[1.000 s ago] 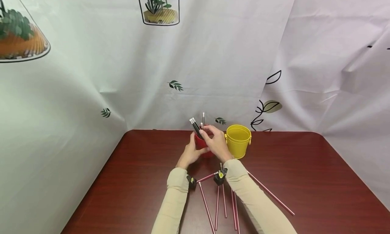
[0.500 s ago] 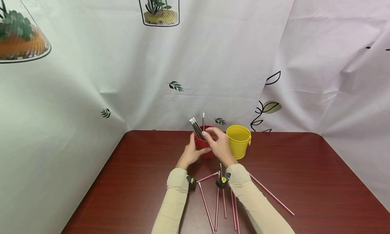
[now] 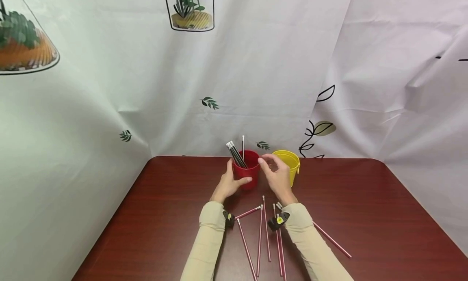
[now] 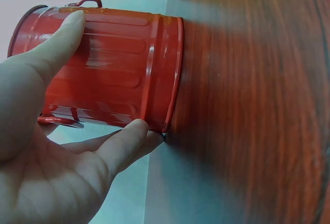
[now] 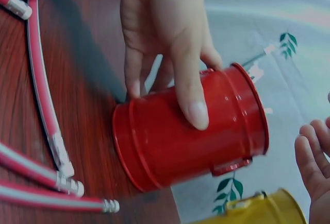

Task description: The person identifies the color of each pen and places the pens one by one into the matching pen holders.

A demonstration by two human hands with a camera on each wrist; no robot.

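Observation:
A small red metal bucket stands near the back of the table. My left hand holds it from the left, its thumb laid across the side, as the left wrist view also shows on the red bucket. Several black pencils with white ends lean left inside it, and one black pencil stands straighter at the back. Just right of its rim is my right hand, fingers loosely curved and nothing between them. In the right wrist view, only fingertips of the right hand show at the edge.
A yellow bucket stands to the right, partly behind my right hand. Several pink pencils with white ends lie scattered on the dark red wooden table toward me, some under my right forearm. A white printed cloth hangs behind.
My right hand has moved right, from over the red bucket's opening to just outside its rim, and now overlaps the yellow bucket. The left hand keeps its hold; the black pencils stay in place.

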